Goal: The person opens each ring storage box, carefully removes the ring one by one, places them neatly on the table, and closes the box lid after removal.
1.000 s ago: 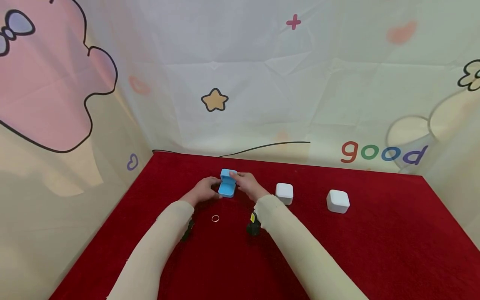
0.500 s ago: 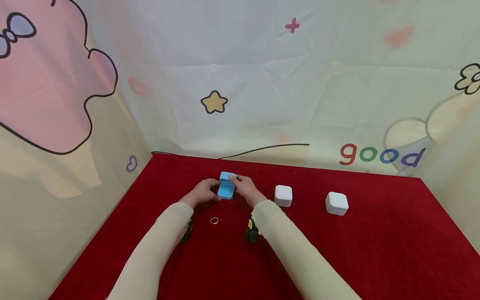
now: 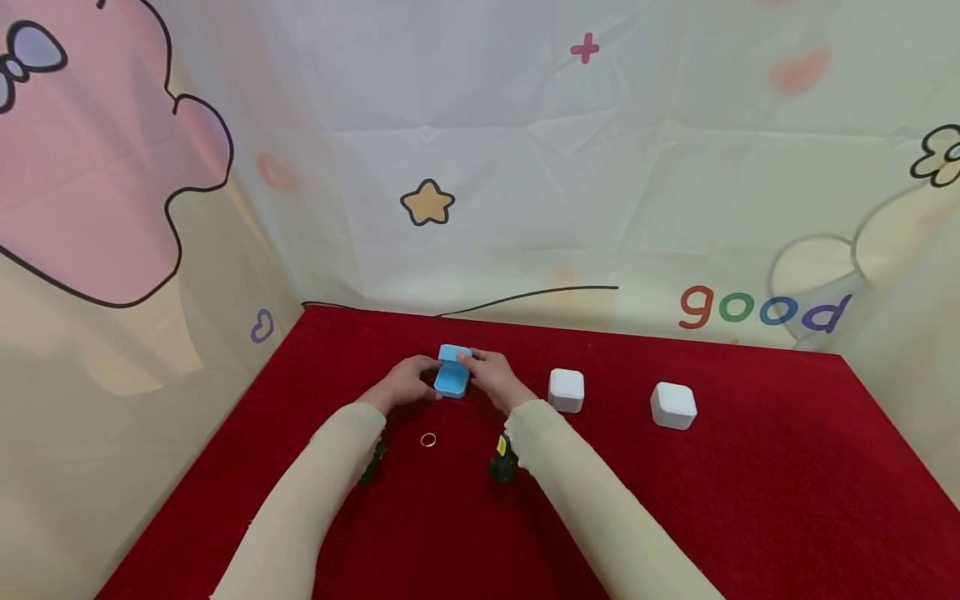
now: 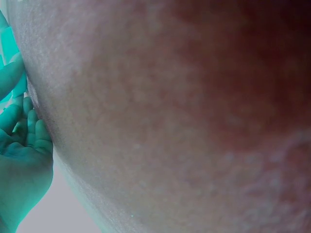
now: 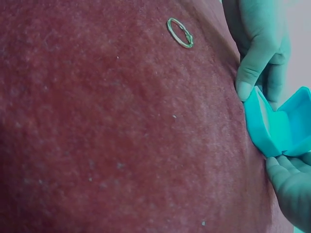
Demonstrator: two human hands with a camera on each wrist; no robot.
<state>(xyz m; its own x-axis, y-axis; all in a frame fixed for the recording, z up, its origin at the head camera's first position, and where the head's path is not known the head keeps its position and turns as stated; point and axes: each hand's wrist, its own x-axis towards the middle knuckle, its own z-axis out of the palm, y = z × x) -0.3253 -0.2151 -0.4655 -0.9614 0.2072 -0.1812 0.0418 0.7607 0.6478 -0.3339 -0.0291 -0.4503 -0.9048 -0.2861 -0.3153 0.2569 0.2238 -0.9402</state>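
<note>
A small light-blue ring box point(image 3: 452, 381) stands with its lid raised on the red cloth, between both hands. Its inside appears plain blue. My left hand point(image 3: 407, 383) grips the base from the left, thumb at the near corner. From the other side my right hand point(image 3: 495, 377) holds the box, its thumb on the lid and its fingers along the right side. A thin gold-coloured ring point(image 3: 428, 440) lies on the cloth nearer to me; in the right wrist view a small knot-like detail shows on it. The left wrist view catches only parts of the hands and the box point(image 4: 9, 43) at its left edge.
Two white rounded boxes, a nearer one point(image 3: 566, 391) and a farther one point(image 3: 673, 406), stand to the right on the red cloth point(image 3: 757, 475). A printed curtain point(image 3: 510, 167) rises behind and beside the table. Dark wrist devices sit under both sleeves.
The box's lid looks tipped slightly forward compared with one second ago. Both hands keep their hold on it. Ring and white boxes stay in place; the head view has shifted a little.
</note>
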